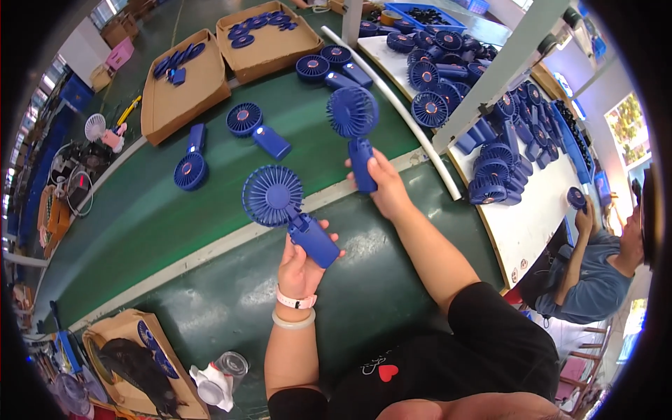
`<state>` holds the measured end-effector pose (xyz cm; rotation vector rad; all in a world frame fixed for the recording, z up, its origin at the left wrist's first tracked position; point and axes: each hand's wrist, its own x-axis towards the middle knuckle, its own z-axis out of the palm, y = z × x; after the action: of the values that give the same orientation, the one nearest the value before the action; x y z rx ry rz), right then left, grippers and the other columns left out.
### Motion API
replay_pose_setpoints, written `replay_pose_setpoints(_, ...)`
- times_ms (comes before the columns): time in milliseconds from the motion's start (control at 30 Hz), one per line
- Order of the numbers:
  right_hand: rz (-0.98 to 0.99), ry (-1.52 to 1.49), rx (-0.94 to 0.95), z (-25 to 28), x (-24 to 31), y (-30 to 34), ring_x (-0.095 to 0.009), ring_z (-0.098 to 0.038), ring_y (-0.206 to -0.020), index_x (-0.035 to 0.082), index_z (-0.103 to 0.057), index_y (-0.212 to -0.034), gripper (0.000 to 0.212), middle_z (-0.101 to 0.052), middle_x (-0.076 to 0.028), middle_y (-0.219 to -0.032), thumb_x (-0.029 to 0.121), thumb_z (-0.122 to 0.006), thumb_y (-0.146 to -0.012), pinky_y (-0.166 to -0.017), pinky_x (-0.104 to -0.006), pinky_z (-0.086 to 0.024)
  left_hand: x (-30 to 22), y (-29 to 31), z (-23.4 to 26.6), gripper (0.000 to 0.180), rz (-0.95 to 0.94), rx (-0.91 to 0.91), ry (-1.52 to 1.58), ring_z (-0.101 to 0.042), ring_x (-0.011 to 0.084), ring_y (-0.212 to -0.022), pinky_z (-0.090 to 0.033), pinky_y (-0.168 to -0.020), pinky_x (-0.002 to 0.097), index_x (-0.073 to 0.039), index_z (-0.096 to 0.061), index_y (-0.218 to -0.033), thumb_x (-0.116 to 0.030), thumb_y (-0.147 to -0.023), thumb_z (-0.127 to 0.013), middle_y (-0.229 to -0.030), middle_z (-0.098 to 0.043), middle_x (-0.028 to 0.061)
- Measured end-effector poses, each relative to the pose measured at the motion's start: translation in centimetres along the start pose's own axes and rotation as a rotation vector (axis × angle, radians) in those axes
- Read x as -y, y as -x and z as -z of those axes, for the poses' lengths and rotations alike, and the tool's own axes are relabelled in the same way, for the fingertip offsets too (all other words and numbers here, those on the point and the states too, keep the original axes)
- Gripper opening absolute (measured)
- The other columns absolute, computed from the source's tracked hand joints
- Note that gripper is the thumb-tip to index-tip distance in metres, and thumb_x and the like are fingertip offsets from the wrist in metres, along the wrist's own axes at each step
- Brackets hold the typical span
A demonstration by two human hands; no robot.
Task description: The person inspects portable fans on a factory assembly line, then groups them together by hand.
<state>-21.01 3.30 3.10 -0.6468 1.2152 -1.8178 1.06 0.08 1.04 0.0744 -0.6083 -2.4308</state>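
My left hand (299,273) is closed around the handle of a blue handheld fan (274,196), its round grille tilted up and to the left. Farther right, my right hand (383,185) grips the handle of a second blue handheld fan (352,112), held upright with its head at the top. Both are raised over the green work surface. Beyond my hands, a loose blue fan (270,141) lies on the green belt with a small light showing on its handle. Another fan (190,170) rests to its left with its head toward me.
Two cardboard trays (222,91) with blue fan parts stand at the far side. A white tube (392,101) runs along the right. Past it, a white table (514,227) bears heaped fans, with a co-worker (588,259) beside it. A box (126,318) and a clear cup (232,364) stand near left.
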Motion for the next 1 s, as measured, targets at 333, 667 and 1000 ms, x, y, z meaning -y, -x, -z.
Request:
replay_pose_setpoints(333,-0.278,-0.360,0.345,-1.5,-2.2,2.6,-0.015,-0.056,-0.075,0.007,-0.040,-0.118,0.041,-0.055,-0.009,-0.100,0.036,-0.048,-0.090,-0.062,-0.0285,-0.048,0.5,0.2,0.1,0.053,-0.082,-0.081,-0.266,-0.054,0.0259,-0.097,-0.047,-0.085,0.0488,-0.012,-0.035,-0.125,-0.010,-0.080,-0.063,-0.114,-0.045,0.0108)
replay_pose_setpoints(667,-0.268,-0.386,0.388,-1.4,-1.9,2.2,-0.018,-0.054,-0.074,0.007,-0.039,-0.121,0.047,-0.053,-0.012,-0.105,0.029,-0.059,-0.085,-0.061,-0.0284,-0.047,1.0,-0.3,-0.7,0.042,-0.122,-0.357,-0.490,-0.053,0.0203,-0.093,-0.049,-0.081,0.0414,-0.005,-0.034,-0.121,-0.015,-0.087,-0.056,-0.107,-0.049,0.0110)
replay_pose_setpoints(1000,-0.282,-0.352,0.426,-1.4,-2.1,2.6,-0.019,-0.056,-0.074,0.007,-0.038,-0.123,0.053,-0.052,-0.013,-0.109,0.034,-0.061,-0.083,-0.060,-0.0292,-0.048,1.2,-0.2,-1.4,0.046,-0.173,-0.305,-0.531,-0.057,0.0273,-0.098,-0.045,-0.087,0.0393,-0.004,-0.035,-0.125,-0.014,-0.085,-0.058,-0.112,-0.053,0.0157)
